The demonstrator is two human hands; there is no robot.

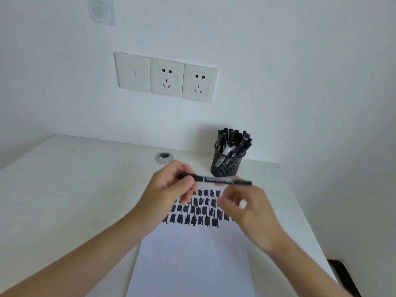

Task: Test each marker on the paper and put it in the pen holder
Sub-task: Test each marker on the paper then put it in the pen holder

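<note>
Nearest, two bare forearms come up from the bottom edge and meet over the middle of the white desk (75,189). The left hand (169,187) pinches the black marker (214,180) at its left end, thumb in front and fingers curled round behind, so most of the barrel sticks out to the right of that grip, clear of the palm. The right hand (246,211) is blurred, its fingers loosely curled just under the marker's right half. A fingertip shows close behind the barrel, but I cannot tell whether this hand holds the marker or only nears it. Below both hands lies the sheet of paper (192,264), its near part blank and its far part filled with rows of short black scribbles (199,211), some of them hidden by the wrists and fingers. The marker is held in the air above the paper's far edge, not touching it. Beyond it, a little to the right, stands the black mesh pen holder (227,166), packed with capped markers (233,140) standing upright or leaning; the marker's right part crosses in front of its base. Left of the holder a round cable grommet (164,157) sits in the desk near the wall. On the wall are a switch and two sockets (167,77), with an adhesive hook (100,10) higher up. The marker's long axis runs nearly level, left to right, roughly along the back wall, with the right end slightly lower. Both ends look black, and which one is the tip cannot be told.
</note>
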